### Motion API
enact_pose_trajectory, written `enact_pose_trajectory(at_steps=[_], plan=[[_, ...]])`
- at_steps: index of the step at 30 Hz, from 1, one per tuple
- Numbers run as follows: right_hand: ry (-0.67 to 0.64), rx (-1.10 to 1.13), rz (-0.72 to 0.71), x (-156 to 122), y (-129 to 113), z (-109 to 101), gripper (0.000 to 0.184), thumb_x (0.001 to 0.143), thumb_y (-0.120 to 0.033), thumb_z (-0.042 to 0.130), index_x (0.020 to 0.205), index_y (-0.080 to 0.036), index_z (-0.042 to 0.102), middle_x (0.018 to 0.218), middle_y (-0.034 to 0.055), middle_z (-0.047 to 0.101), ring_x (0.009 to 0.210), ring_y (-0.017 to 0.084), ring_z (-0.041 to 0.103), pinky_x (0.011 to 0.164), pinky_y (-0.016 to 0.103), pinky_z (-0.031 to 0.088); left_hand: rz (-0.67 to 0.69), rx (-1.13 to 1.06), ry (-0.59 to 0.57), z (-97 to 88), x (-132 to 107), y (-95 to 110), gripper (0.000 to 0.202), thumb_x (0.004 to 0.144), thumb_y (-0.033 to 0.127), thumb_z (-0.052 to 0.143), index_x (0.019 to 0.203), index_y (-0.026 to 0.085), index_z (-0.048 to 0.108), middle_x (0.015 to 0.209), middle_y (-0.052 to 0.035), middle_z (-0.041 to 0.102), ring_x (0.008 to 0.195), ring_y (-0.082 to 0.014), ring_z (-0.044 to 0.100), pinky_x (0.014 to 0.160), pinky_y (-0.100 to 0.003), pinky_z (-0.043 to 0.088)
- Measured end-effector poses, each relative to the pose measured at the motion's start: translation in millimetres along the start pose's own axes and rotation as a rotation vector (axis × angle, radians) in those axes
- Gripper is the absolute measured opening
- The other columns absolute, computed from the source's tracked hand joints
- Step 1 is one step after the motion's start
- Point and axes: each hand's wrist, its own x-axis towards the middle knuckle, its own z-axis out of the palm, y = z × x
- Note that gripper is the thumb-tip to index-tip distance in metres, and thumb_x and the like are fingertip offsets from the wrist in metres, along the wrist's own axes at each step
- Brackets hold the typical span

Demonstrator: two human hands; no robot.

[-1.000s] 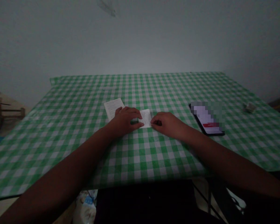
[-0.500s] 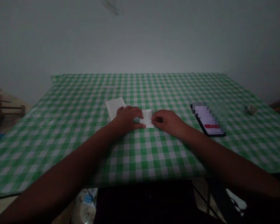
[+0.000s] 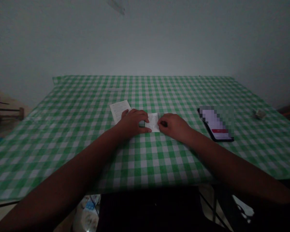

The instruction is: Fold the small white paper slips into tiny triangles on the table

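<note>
A small white printed paper (image 3: pixel 154 122) lies folded on the green-and-white checked tablecloth (image 3: pixel 87 135). My left hand (image 3: pixel 132 123) rests on its left side, fingers curled with thumb and forefinger pressing the paper's left edge. My right hand (image 3: pixel 172 125) is closed in a pinch on the paper's right edge. A second white sheet (image 3: pixel 118 109) lies flat just behind my left hand, partly covered by it.
A black phone (image 3: pixel 216 124) with a lit screen lies face up to the right of my right hand. A small pale object (image 3: pixel 259 113) sits near the table's right edge. Wooden furniture (image 3: pixel 4 112) stands on the floor at far left. A wall rises behind the table.
Both hands stay on the folded paper with almost no motion; the right hand's fingers shifted slightly along the paper's right edge.
</note>
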Motion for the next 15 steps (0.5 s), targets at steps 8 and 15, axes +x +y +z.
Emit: enact_pose_trajectory(at_steps=[8, 15], plan=[[0.127, -0.132, 0.065, 5.9, 9.4, 0.3, 0.021, 0.093, -0.027, 0.052, 0.094, -0.016, 0.070, 0.090, 0.0116, 0.066, 0.084, 0.024, 0.058, 0.073, 0.036, 0.043, -0.008, -0.006, -0.021, -0.8, -0.5, 0.1, 0.038, 0.078, 0.058, 0.073, 0.103, 0.030, 0.068, 0.135, -0.0009, 0.063, 0.129, -0.0303, 0.050, 0.113, -0.060, 0.022], [0.129, 0.010, -0.273, -1.3, 8.0, -2.4, 0.013, 0.087, -0.023, 0.058, 0.086, -0.017, 0.069, 0.087, 0.0078, 0.063, 0.088, 0.023, 0.057, 0.085, 0.037, 0.044, -0.003, -0.005, -0.019, -1.8, -0.9, 1.6, 0.038, 0.078, 0.058, 0.073, 0.104, 0.030, 0.068, 0.133, -0.0005, 0.064, 0.129, -0.0301, 0.050, 0.113, -0.060, 0.023]])
